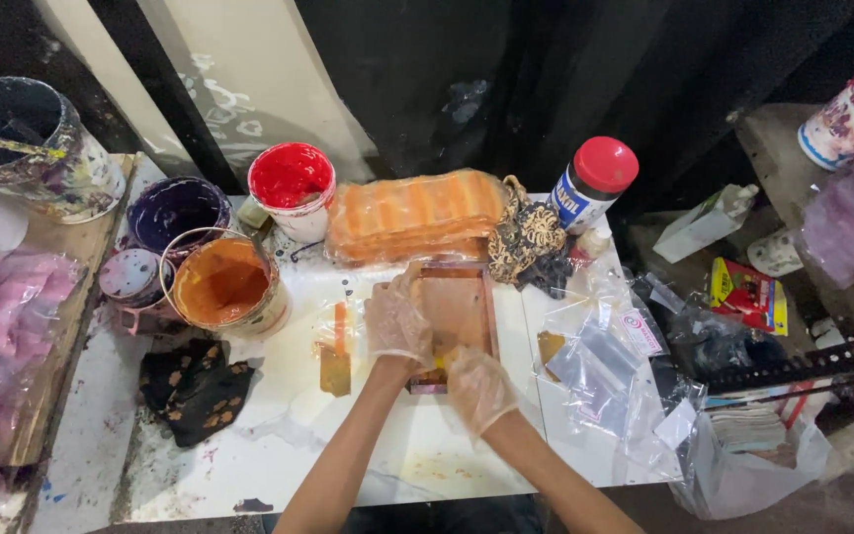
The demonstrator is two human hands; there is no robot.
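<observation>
Both gloved hands meet on the small wooden screen frame (457,314) mid-surface (long axis running near to far): left hand (397,321) flat on its left rail, right hand (478,388) curled around something at its near edge.

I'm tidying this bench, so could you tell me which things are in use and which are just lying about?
In use: framed screen, under left hand and right hand; orange ink pot; orange-stained scraper.

Lying about: red ink pot; red-capped bottle; patterned rag.
</observation>
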